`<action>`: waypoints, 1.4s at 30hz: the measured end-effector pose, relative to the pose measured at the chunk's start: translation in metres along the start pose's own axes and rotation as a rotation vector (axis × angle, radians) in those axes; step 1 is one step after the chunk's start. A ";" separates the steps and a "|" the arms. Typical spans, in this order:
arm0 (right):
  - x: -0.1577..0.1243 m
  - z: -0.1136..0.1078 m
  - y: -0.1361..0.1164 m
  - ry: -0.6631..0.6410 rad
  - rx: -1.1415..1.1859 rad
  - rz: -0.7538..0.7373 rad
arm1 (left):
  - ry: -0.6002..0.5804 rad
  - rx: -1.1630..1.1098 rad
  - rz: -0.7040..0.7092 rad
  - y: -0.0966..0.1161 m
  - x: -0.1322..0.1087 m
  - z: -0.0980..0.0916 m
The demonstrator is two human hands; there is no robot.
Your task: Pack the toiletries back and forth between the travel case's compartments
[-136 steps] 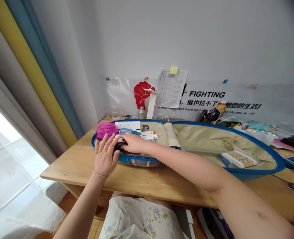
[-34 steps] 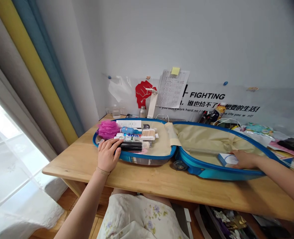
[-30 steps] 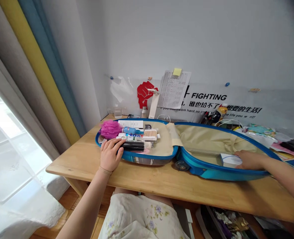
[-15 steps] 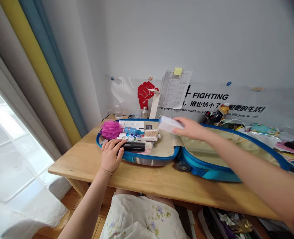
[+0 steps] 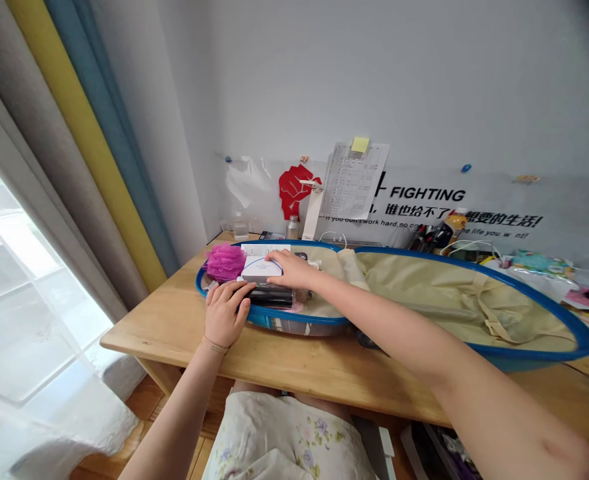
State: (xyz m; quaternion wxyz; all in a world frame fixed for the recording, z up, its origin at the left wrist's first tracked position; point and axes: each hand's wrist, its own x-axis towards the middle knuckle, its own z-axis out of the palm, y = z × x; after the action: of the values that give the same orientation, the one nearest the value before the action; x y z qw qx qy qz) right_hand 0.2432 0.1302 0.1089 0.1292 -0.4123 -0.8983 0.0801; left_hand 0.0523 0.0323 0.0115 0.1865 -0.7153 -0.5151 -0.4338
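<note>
An opened blue suitcase (image 5: pixel 319 319) with a beige lining lies on a wooden desk. My right hand (image 5: pixel 290 269) is closed on a small white box (image 5: pixel 261 268), low over the things in the suitcase's left half. My left hand (image 5: pixel 228 313) lies over the front left rim, fingers stretched out flat, touching the end of a black cylindrical container (image 5: pixel 271 296). A pink bath puff (image 5: pixel 225 262) sits in the left corner. Behind the box shows a white printed carton (image 5: pixel 269 249). The box and right hand cover most of the other items.
The suitcase's other half (image 5: pixel 424 287) spreads out to the right. Along the wall stand a small clear bottle (image 5: pixel 240 227), a silver-capped bottle (image 5: pixel 292 228), a white lamp (image 5: pixel 313 212) and an orange-labelled bottle (image 5: pixel 452 228). Plastic packets (image 5: pixel 533 263) lie at the right. Curtains (image 5: pixel 74 167) hang left.
My right hand has carried the white box leftward and down, from above the suitcase's middle to over the packed items. My left hand stays in place.
</note>
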 end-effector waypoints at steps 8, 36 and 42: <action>-0.004 -0.003 -0.002 -0.055 -0.042 0.029 | 0.000 0.020 0.004 -0.002 -0.001 0.001; -0.180 -0.080 0.083 0.318 0.042 0.102 | -0.039 0.073 0.074 0.008 -0.003 0.001; -0.299 -0.048 0.143 0.616 -0.221 0.331 | -0.064 0.003 0.247 0.062 0.004 0.011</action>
State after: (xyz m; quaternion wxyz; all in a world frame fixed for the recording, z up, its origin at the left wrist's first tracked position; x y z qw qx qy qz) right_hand 0.5479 -0.0028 0.0693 0.3338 -0.5685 -0.7414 -0.1253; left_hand 0.1135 0.0176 0.0203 0.2230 -0.7867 -0.4293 -0.3835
